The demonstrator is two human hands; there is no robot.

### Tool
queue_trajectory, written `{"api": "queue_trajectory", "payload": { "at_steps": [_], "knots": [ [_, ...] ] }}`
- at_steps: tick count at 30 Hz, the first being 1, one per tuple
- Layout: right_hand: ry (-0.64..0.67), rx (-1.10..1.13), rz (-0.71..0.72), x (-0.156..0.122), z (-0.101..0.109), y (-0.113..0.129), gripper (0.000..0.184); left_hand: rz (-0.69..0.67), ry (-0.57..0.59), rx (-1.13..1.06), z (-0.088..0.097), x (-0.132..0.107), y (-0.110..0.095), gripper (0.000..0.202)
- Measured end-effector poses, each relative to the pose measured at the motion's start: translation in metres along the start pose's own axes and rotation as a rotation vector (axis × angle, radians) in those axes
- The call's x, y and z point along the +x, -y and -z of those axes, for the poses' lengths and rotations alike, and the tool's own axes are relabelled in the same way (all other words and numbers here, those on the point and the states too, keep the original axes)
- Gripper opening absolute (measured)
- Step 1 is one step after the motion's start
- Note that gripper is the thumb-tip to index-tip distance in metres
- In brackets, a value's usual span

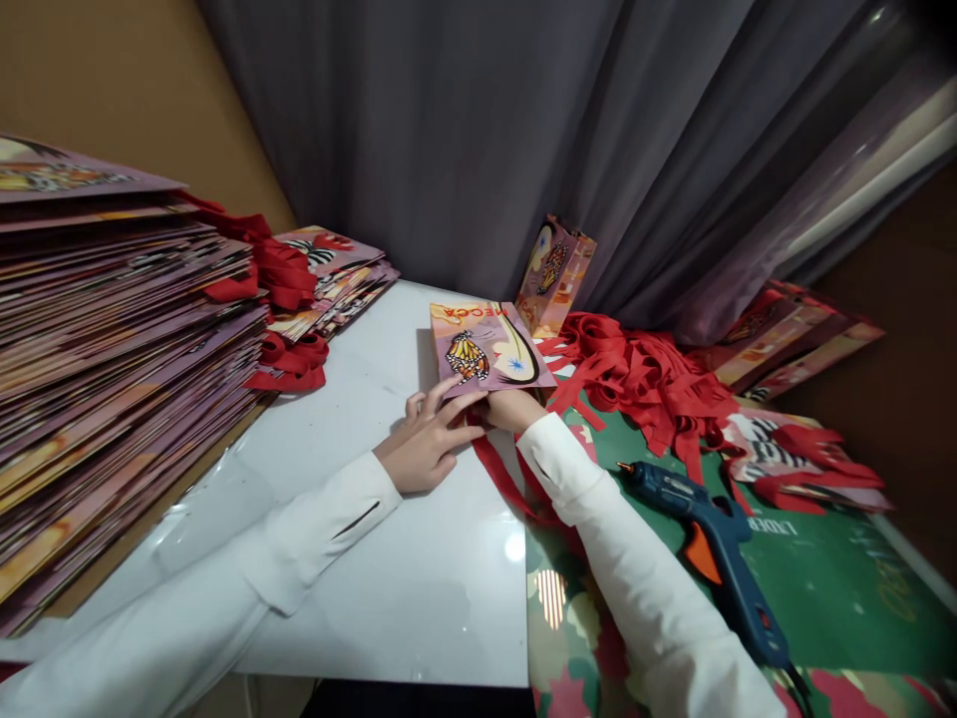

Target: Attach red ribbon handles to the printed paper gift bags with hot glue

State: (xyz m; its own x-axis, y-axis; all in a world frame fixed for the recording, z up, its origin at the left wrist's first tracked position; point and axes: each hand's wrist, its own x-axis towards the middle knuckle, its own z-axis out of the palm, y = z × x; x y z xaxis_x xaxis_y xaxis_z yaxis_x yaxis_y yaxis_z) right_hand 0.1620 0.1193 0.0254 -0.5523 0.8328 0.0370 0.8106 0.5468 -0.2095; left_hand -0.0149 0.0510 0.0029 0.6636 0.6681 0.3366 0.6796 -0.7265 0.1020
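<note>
A small purple paper bag [493, 344] printed with a butterfly lies on the white tabletop, its near end towards me. My left hand [430, 439] rests at that near edge, fingers stretched and spread, one fingertip on the printed face. At the same edge is my right hand [512, 409], its fingers hidden under or inside the bag, so what they hold cannot be seen. A red ribbon [499, 479] hangs from beneath the hands and curves towards my right forearm.
A tall stack of flat bags [135, 369] stands at left, with red ribbon bundles [284, 274] beside it. Behind the bag stands an upright bag [557, 274]. At right are a red ribbon heap [643, 379], a blue glue gun [707, 529] and more bags [793, 334].
</note>
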Motion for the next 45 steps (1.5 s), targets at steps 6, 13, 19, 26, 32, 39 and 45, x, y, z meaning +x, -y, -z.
{"api": "queue_trajectory", "payload": {
  "at_steps": [6, 13, 19, 26, 32, 39, 45],
  "knots": [
    [-0.118, 0.162, 0.052, -0.064, 0.026, 0.009, 0.029, 0.033, 0.028, 0.005, 0.002, 0.001, -0.002, 0.065],
    [-0.148, -0.029, -0.105, -0.126, 0.004, 0.007, 0.033, 0.048, 0.028, -0.013, 0.003, 0.001, -0.004, 0.072],
    [-0.076, -0.100, -0.109, -0.126, -0.015, -0.006, 0.044, 0.051, 0.020, 0.003, 0.001, 0.000, -0.004, 0.073],
    [-0.029, -0.058, -0.076, -0.120, -0.006, -0.018, 0.045, 0.078, 0.017, -0.023, 0.000, 0.001, -0.007, 0.068],
    [-0.121, 0.047, -0.012, -0.128, 0.004, 0.009, 0.040, 0.109, 0.032, -0.028, 0.000, 0.000, -0.014, 0.070],
    [-0.073, 0.139, 0.078, -0.130, -0.016, 0.048, 0.045, 0.127, 0.039, -0.018, -0.001, -0.003, -0.018, 0.071],
    [-0.104, 0.120, 0.043, -0.124, -0.019, 0.048, 0.037, 0.115, 0.031, 0.022, -0.001, -0.001, -0.020, 0.061]
  ]
}}
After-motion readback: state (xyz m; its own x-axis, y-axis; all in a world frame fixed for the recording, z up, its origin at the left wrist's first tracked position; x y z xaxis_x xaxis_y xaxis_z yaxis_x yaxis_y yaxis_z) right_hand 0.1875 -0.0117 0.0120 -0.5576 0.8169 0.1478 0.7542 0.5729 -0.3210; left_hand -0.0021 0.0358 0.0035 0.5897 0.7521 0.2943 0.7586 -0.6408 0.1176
